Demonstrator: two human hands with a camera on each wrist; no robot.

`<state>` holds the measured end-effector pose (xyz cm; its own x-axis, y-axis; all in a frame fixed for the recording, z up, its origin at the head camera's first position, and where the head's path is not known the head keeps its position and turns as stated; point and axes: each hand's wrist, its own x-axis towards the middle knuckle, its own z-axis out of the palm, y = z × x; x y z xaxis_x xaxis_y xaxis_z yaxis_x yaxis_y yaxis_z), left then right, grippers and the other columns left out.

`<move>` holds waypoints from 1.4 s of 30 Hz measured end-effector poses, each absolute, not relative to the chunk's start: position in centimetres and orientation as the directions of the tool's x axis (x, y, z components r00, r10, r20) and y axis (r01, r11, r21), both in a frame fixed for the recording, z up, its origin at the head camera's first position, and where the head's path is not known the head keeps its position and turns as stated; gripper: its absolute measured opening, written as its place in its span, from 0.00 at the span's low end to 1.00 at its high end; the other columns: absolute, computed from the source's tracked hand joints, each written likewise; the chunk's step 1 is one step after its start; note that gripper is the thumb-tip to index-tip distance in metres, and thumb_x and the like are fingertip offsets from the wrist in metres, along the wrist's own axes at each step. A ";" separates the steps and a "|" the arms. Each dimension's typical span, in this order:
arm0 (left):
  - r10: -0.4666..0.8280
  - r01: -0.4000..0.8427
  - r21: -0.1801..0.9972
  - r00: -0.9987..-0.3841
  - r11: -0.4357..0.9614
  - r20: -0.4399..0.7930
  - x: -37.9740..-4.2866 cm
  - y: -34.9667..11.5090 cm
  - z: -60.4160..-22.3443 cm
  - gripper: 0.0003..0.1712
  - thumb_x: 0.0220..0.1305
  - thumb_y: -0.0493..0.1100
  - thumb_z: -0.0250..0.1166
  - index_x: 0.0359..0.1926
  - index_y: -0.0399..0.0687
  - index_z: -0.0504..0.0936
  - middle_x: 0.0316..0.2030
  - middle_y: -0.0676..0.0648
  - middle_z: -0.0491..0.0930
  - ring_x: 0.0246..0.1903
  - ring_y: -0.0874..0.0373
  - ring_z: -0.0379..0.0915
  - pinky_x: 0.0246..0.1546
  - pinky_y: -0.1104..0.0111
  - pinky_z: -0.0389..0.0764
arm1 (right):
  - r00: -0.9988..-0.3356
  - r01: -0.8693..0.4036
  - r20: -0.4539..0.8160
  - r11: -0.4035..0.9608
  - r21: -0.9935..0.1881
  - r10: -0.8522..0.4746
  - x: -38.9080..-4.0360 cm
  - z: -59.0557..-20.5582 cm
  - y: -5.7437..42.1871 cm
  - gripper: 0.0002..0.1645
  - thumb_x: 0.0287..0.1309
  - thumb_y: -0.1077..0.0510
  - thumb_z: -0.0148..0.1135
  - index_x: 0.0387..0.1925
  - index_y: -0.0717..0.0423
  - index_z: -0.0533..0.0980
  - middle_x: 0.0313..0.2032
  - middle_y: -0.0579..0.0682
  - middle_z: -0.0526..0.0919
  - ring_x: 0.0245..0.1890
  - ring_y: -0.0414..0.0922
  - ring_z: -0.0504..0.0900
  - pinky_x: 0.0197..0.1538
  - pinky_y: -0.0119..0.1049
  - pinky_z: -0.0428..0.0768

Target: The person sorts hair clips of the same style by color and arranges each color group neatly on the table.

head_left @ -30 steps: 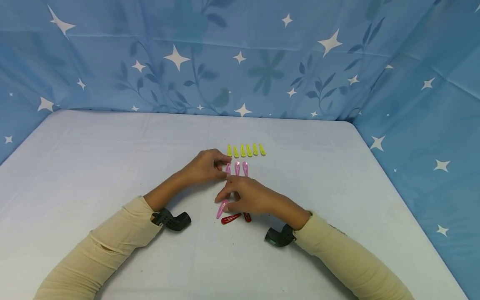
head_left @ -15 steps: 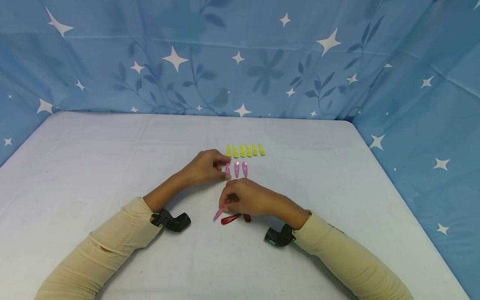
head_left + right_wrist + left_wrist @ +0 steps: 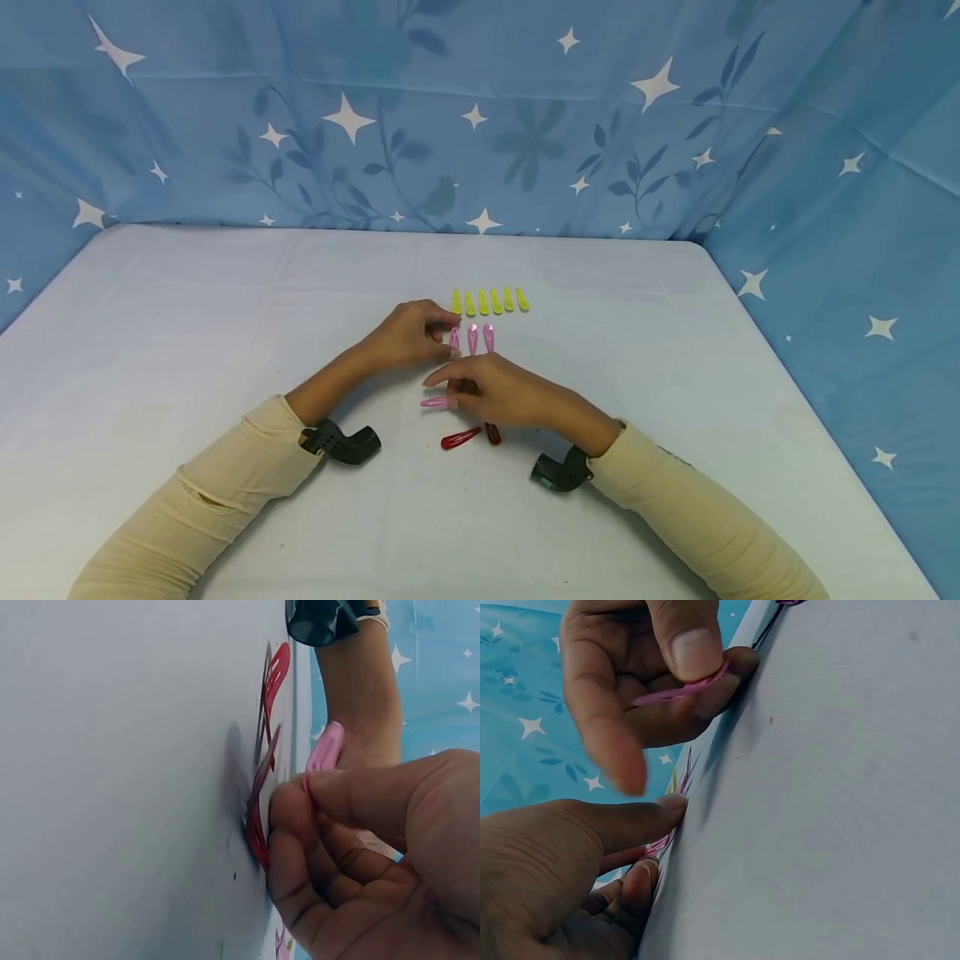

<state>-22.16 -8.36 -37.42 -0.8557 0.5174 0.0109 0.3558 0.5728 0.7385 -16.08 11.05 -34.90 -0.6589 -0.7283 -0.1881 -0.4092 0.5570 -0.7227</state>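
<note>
My right hand [image 3: 502, 392] pinches a pink snap hair clip [image 3: 435, 402] between thumb and fingers, its index finger lifted away. The clip points leftward, just off the table. My left hand [image 3: 412, 335] rests on the table, thumb and index finger at the two ends of another pink hair clip [image 3: 454, 337], the leftmost of a row. To its right lie two pink clips [image 3: 472, 337], their near ends close to my right hand. Below that hand is a red hair clip [image 3: 460, 438]; a second red clip [image 3: 492, 433] is partly hidden by it.
Beyond the pink clips runs a row of several yellow hair clips [image 3: 483, 302] on the white table [image 3: 630, 333]. A blue star-patterned curtain [image 3: 435, 125] hangs behind and at the sides. Both wrists wear black camera mounts [image 3: 345, 442].
My right hand has picked a pink clip up from beside the red ones and turned it from slanting toward me to pointing left. My left hand has stayed in place.
</note>
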 end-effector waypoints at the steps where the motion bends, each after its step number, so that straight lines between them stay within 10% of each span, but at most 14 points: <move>1: 0.518 0.356 0.739 -0.855 0.572 0.011 -22.2 -8.4 -37.4 0.26 0.55 0.37 0.73 0.57 0.36 0.81 0.37 0.45 0.80 0.35 0.58 0.73 0.38 0.69 0.75 | -0.660 -0.421 -0.181 0.558 -0.715 -0.729 -16.1 -34.9 11.1 0.19 0.66 0.62 0.60 0.57 0.51 0.79 0.29 0.44 0.76 0.25 0.38 0.69 0.29 0.27 0.69; 18: 0.507 0.341 0.744 -0.862 0.574 0.004 -22.2 -8.3 -37.6 0.26 0.54 0.39 0.73 0.56 0.37 0.82 0.36 0.46 0.79 0.35 0.57 0.73 0.39 0.68 0.74 | -0.748 -0.294 -0.125 0.494 -0.818 -0.651 -17.8 -35.1 13.0 0.09 0.61 0.65 0.64 0.43 0.58 0.84 0.41 0.49 0.86 0.39 0.43 0.77 0.45 0.30 0.78; 42: 0.506 0.332 0.750 -0.863 0.572 -0.004 -22.1 -8.2 -37.4 0.27 0.55 0.40 0.74 0.56 0.37 0.82 0.35 0.45 0.78 0.33 0.57 0.72 0.36 0.69 0.73 | -0.866 -0.211 -0.058 0.468 -0.858 -0.497 -20.2 -35.5 15.2 0.14 0.59 0.70 0.61 0.48 0.63 0.80 0.38 0.58 0.80 0.30 0.47 0.85 0.35 0.37 0.85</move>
